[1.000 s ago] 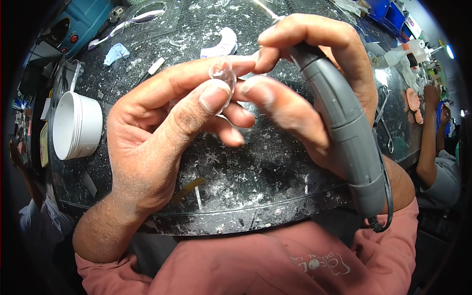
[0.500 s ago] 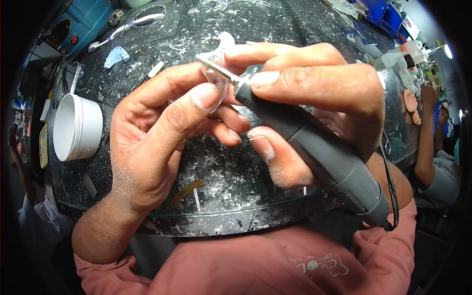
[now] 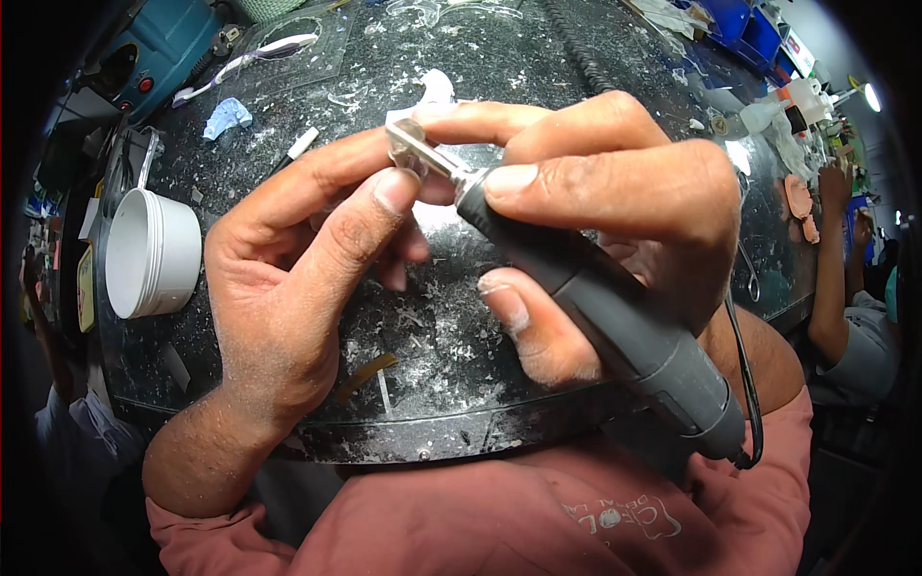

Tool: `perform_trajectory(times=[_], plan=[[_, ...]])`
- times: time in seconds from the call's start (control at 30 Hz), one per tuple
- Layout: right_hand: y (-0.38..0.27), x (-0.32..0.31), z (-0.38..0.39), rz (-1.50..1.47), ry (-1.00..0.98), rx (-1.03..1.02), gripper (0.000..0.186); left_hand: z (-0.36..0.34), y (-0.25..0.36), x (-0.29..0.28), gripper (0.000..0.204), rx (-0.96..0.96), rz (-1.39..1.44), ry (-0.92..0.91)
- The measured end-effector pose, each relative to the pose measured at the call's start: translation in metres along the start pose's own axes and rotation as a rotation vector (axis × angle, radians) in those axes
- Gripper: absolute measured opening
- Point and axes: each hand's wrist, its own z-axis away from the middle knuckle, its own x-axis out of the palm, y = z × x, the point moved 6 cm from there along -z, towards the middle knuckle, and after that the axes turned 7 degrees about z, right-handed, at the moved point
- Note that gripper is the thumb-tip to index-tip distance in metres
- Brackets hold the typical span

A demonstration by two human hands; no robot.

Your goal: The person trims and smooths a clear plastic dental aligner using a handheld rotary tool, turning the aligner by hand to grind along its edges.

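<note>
My right hand (image 3: 624,182) is closed around a black rotary handpiece (image 3: 624,322), its cable hanging from the rear end. From its nose a slim metal tip points up and left, against or just over a small clear plastic piece (image 3: 407,154). My left hand (image 3: 288,269) pinches that piece between thumb and index finger. The plastic is thin and see-through, partly hidden by the fingertips and tip, so its full shape does not show. My right fingertips come close to my left ones. White dust coats my left wrist.
A white tub (image 3: 158,252) stands at the left, near a blue lump (image 3: 227,117) and a white-and-purple toothbrush (image 3: 254,62). Clear offcuts and dust litter the black worktop (image 3: 461,384). A blue machine (image 3: 158,48) sits far left; pink moulds (image 3: 797,197) lie right, near another person's arm (image 3: 831,250).
The clear piece has been turned, and less of it shows below my left thumb. The handpiece has shifted slightly left, its rear end lower. My left lower fingers have drawn back.
</note>
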Motion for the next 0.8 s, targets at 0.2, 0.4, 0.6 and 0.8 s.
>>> perform_trajectory(times=[0.2, 0.4, 0.6, 0.8], plan=[[0.006, -0.0016, 0.0058, -0.128, 0.112, 0.05, 0.033, -0.0006, 0.0063, 0.0007, 0.028, 0.069, -0.152, 0.073], [0.0066, -0.0013, 0.0073, -0.089, 0.023, 0.018, 0.039, -0.0005, 0.0047, -0.0023, 0.029, 0.095, -0.108, 0.052], [0.0031, -0.0024, 0.003, -0.063, 0.031, -0.021, 0.04, -0.0012, 0.002, -0.0008, 0.033, 0.011, -0.005, 0.02], [0.0017, -0.0014, -0.0008, 0.022, -0.054, -0.028, 0.039, -0.0013, -0.0013, -0.0026, 0.034, -0.037, 0.048, -0.009]])
